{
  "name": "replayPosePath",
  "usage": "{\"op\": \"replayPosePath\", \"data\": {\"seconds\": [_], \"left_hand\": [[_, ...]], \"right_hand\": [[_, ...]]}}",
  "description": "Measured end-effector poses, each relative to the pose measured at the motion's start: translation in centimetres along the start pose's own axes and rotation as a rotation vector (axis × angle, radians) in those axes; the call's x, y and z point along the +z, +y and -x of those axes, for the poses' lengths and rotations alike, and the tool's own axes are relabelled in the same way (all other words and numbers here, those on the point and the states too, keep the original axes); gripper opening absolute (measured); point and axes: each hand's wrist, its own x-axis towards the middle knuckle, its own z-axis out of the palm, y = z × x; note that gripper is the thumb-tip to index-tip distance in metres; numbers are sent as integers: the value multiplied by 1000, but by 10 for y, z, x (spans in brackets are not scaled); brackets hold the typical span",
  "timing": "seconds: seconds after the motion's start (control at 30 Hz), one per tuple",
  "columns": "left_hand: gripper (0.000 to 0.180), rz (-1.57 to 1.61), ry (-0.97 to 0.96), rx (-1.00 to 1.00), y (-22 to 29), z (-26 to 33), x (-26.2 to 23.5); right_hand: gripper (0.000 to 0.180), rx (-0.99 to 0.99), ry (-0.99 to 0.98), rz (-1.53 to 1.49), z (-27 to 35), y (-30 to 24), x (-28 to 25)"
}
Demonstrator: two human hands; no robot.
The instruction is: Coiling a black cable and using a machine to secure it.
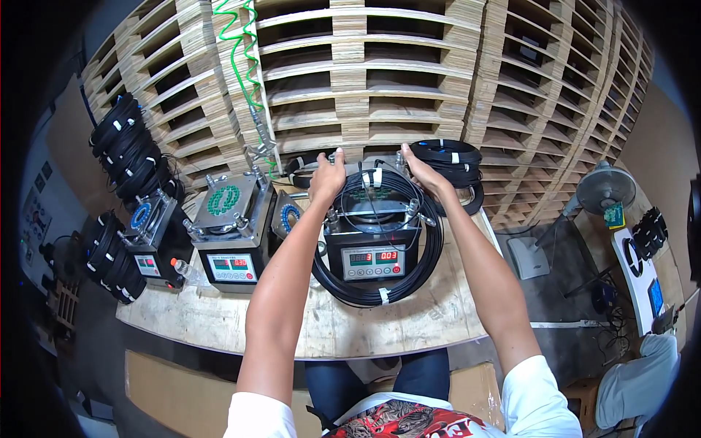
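In front of me stands a polishing machine with a lit red display. A coil of black cable hangs around it, white ties on its loops, the lower part drooping over the front. My left hand reaches to the far left corner, its thumb and fingers closed about a metal clamp post. At the far right corner my right hand grips the matching clamp post. The machine's top plate is partly hidden by the cable loops, with some green showing through.
Two similar machines stand to the left, one with a green ring plate, one with a blue ring. A clear bottle with an orange cap is between them. Black cable coils lie behind; stacked wooden pallets rise beyond the bench.
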Motion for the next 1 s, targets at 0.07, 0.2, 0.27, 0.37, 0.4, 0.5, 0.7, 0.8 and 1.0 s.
{"op": "replayPosePath", "data": {"seconds": [0.07, 0.2, 0.27, 0.37, 0.4, 0.5, 0.7, 0.8, 1.0], "left_hand": [[78, -16, 14, -16, -3, 6, -11], [76, -27, 36, -22, -3, 9, -16], [76, -17, 53, -4, -5, 8, -15], [74, 19, 11, 54, -13, 0, -11], [73, 28, 23, 67, -20, -6, -8], [72, 57, 2, 91, -25, -13, -4], [77, -9, -36, -10, -14, -5, -8], [76, -53, -33, -38, -5, 5, -14], [74, -65, -5, -26, -7, 6, -14]], "right_hand": [[100, -105, -2, 13, 4, -8, 15], [98, -224, 62, -58, 5, -14, 31], [97, -110, 111, -106, 3, -14, 34], [89, -118, 158, -173, 10, -4, 31], [87, -96, 172, -226, 9, -1, 32], [79, -8, 254, -317, 11, 8, 27], [77, -159, 366, -155, 7, 9, 32], [78, -154, 318, -128, 4, 13, 28], [67, -79, 251, -379, 9, 15, 28]]}}
